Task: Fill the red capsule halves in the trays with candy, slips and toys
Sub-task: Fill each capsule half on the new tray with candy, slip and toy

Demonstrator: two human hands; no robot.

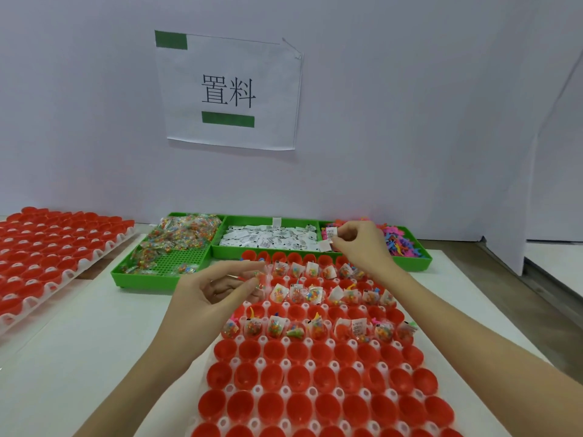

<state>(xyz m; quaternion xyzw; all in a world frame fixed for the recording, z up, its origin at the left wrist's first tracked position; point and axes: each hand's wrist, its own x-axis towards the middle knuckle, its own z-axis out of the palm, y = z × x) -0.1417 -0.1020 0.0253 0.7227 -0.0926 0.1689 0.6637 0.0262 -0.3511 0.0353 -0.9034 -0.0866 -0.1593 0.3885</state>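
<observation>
A: On the white table, head view only, we see the near tray (258, 372) of red capsule halves (298, 381). Far rows hold candy, slips, toys; the near rows look bare.

B: Hands?

A: The left hand (206, 293) pinches a small clear candy packet (265, 277) between thumb and fingertips, over the tray's far left corner. The right hand (359, 244) pinches a paper slip (330, 234) by the green bin (413, 263), and a second slip seems to hang under its fingers.

B: Step?

A: We judge it as mid-fill: candy and slip picked, not yet dropped. Next move calls for lowering each piece into a half that lacks it, probably in the far rows, without knocking filled neighbours.

B: Supplies?

A: Candy packets (181, 234) in the left compartment, slips (271, 239) in the middle, coloured toys (402, 239) on the right. A second tray (94, 260) of red halves sits well apart at far left.

B: Anything unclear?

A: Plenty. Near tray is cut off at the bottom edge, second tray at the left. The right hand hides part of the toy compartment and the tray's far right corner. We cannot tell which halves in the farthest row are complete, nor read the slips.
</observation>
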